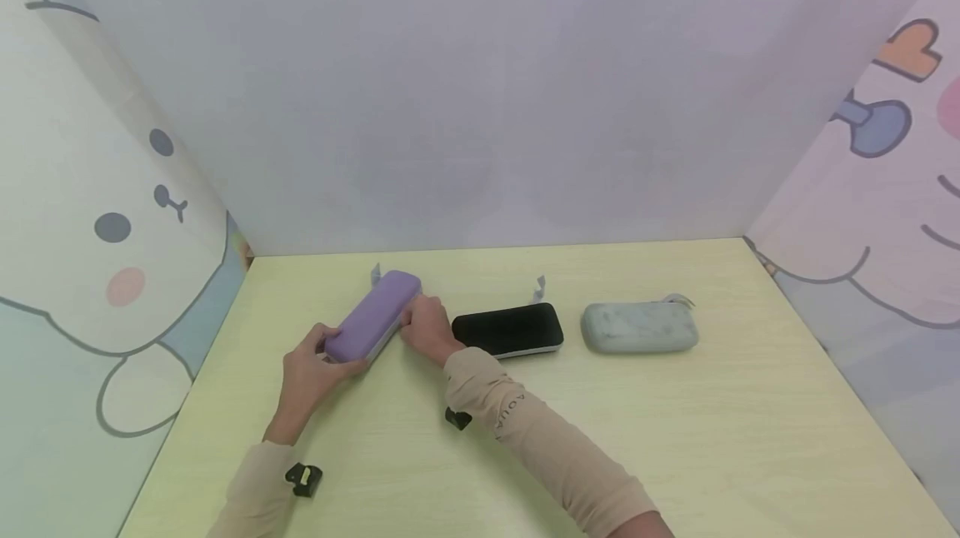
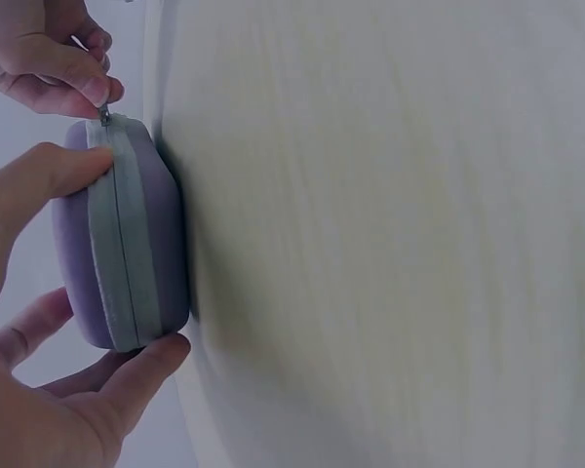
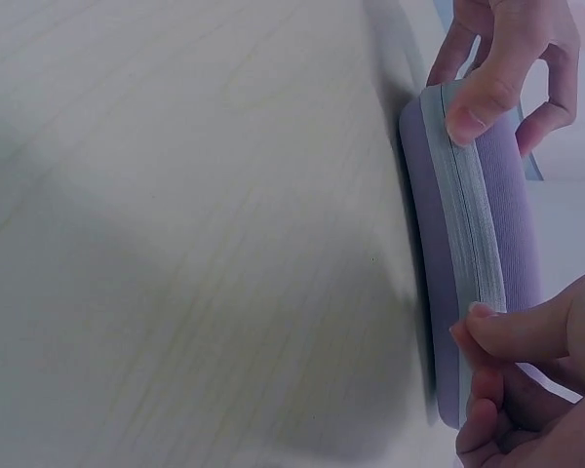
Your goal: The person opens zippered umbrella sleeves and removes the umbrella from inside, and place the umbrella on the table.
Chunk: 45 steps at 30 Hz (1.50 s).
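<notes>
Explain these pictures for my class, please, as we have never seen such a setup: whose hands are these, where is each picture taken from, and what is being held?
There is no machine: these are a person's two bare hands. The wide picture looks forward and down from the head; the other two look from the left and right wrists at each hand's work. On the pale yellow table are three cases: a purple case on the left, a black case in the middle and a grey case on the right. The left hand grips the purple one's near end, while the right hand pinches its zipper pull.
</notes>
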Each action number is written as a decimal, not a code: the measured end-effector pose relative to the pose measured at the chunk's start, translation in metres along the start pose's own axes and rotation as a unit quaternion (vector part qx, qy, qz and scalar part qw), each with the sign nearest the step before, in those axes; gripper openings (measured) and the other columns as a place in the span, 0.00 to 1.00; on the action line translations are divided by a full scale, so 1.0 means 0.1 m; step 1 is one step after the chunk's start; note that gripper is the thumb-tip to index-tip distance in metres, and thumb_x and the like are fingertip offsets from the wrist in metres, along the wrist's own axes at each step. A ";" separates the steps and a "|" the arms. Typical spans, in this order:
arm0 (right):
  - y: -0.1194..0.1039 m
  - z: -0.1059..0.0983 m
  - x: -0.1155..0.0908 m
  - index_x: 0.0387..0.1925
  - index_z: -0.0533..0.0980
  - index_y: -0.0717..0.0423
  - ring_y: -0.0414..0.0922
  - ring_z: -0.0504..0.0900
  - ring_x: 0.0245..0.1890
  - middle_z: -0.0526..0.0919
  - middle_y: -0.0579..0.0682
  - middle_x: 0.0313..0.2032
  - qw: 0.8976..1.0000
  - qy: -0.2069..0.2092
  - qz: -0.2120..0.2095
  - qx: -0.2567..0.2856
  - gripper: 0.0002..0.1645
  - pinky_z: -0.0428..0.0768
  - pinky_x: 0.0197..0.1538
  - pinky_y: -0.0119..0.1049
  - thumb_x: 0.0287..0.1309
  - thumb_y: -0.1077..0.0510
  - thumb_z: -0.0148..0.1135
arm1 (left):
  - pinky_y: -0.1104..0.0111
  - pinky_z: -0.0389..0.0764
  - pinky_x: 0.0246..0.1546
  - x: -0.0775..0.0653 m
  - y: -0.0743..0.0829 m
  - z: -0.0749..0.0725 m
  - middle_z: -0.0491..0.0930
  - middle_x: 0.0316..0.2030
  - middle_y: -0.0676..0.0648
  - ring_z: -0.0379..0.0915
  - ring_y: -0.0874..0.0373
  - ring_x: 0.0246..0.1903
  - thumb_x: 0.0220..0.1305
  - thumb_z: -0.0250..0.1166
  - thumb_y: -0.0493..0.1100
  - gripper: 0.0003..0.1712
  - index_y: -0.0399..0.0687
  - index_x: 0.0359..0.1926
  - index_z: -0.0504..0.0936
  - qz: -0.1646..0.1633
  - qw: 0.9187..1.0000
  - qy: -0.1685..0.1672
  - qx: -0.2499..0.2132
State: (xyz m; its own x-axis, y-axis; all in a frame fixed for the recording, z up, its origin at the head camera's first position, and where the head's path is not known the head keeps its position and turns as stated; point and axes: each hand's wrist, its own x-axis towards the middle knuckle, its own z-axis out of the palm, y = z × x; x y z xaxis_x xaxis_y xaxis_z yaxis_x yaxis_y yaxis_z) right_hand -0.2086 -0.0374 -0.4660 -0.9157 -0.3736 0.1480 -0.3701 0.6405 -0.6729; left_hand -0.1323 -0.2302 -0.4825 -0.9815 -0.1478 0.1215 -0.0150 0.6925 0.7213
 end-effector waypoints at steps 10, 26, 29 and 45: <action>-0.04 0.06 -0.02 0.05 0.55 0.50 0.34 0.52 0.13 0.51 0.40 0.09 1.000 -0.022 -0.015 -0.001 0.25 0.53 0.17 0.25 0.38 0.74 0.56 | 0.59 0.74 0.36 -0.02 0.05 0.04 0.79 0.45 0.32 0.75 0.43 0.40 0.39 0.78 0.55 0.35 0.42 0.46 0.74 -0.007 1.000 0.018 0.021; -0.09 0.10 -0.07 0.09 0.76 0.55 0.33 0.63 0.17 0.68 0.40 0.12 0.999 -0.025 -0.034 -0.018 0.15 0.62 0.21 0.22 0.42 0.73 0.58 | 0.62 0.73 0.34 -0.04 0.07 0.05 0.78 0.44 0.33 0.75 0.44 0.39 0.39 0.78 0.57 0.37 0.42 0.45 0.73 -0.019 0.999 0.027 0.028; -0.09 0.11 -0.07 0.10 0.77 0.55 0.33 0.64 0.17 0.69 0.40 0.12 0.999 -0.024 -0.031 -0.019 0.15 0.62 0.22 0.22 0.41 0.73 0.58 | 0.61 0.73 0.35 -0.03 0.07 0.06 0.78 0.45 0.33 0.75 0.44 0.39 0.39 0.78 0.57 0.38 0.41 0.45 0.72 -0.023 0.999 0.024 0.028; -0.07 0.11 -0.10 0.15 0.82 0.56 0.33 0.69 0.20 0.76 0.41 0.17 0.999 -0.028 -0.039 -0.009 0.12 0.67 0.24 0.22 0.41 0.73 0.60 | 0.52 0.76 0.40 -0.04 0.11 0.07 0.78 0.43 0.31 0.76 0.41 0.42 0.38 0.79 0.57 0.39 0.39 0.45 0.72 -0.014 0.999 0.030 0.028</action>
State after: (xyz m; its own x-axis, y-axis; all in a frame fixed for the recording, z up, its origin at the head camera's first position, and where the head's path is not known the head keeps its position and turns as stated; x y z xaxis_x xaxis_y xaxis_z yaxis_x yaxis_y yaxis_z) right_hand -0.1952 -0.0454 -0.4704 -0.8739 -0.4594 0.1588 -0.4435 0.6200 -0.6472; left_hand -0.1296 -0.2168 -0.4800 -0.9673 -0.2093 0.1431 -0.0555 0.7255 0.6860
